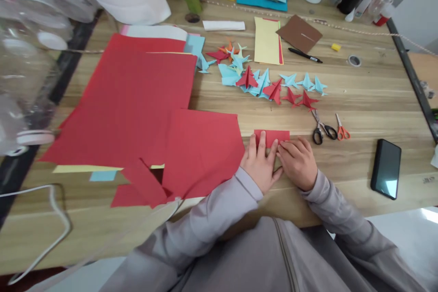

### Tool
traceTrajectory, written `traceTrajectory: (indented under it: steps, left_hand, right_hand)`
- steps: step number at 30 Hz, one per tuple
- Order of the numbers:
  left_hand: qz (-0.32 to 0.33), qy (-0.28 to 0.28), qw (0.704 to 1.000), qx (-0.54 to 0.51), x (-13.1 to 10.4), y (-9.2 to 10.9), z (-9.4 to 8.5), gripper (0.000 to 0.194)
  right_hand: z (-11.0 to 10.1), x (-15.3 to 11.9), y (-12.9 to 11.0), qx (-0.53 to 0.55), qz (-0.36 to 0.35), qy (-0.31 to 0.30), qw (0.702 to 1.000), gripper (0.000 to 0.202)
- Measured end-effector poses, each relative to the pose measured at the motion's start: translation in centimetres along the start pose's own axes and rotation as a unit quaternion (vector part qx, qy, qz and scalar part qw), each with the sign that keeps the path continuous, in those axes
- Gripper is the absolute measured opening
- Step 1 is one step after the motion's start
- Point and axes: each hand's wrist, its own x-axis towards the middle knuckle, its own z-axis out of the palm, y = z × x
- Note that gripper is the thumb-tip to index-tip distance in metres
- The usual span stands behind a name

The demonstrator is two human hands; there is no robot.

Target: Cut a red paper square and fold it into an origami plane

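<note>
Near the worktop's (359, 114) front edge, the left hand (259, 164) lies palm-down, fingers spread over a small red paper (278, 136); the right hand (298, 163) curls at its lower edge, seemingly pinching it, though the fingertips are partly hidden. Large red sheets (143, 105) crowd the left; scissors (320, 128) sit right.

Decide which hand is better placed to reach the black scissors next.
Probably the right: the right hand is nearer the black scissors, while the left hand spreads over the red paper, farther off.
</note>
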Motion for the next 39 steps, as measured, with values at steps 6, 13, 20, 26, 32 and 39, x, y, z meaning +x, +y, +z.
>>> traceTrajectory:
  steps: [6,13,20,26,32,39]
  left_hand:
    - [0.009,0.012,1.000,0.021,0.1,-0.3,0.2,0.075]
    - [-0.003,0.042,0.996,0.079,-1.2,-2.4,0.1,0.079]
    - [0.011,0.120,0.988,0.092,-0.7,-2.8,-1.2,0.067]
    - [0.123,0.071,0.988,0.060,0.4,-2.5,0.7,0.066]
    - [0.110,0.083,0.989,0.057,0.4,-3.3,1.1,0.058]
    - [0.106,0.084,0.989,0.065,-0.1,-4.6,0.6,0.055]
  right_hand:
    - [0.0,0.3,0.6,-0.024,-0.046,-0.015,0.999,0.023]
    - [0.5,0.5,0.8,-0.038,-0.057,-0.006,0.998,0.022]
    - [1.0,0.7,1.6,-0.041,-0.066,0.003,0.997,0.024]
    - [0.9,1.0,1.4,-0.051,-0.087,0.001,0.995,0.024]
    - [0.5,0.3,1.9,-0.082,-0.075,0.019,0.994,0.022]
    - [-0.6,0.0,3.4,-0.068,-0.030,0.031,0.997,0.024]
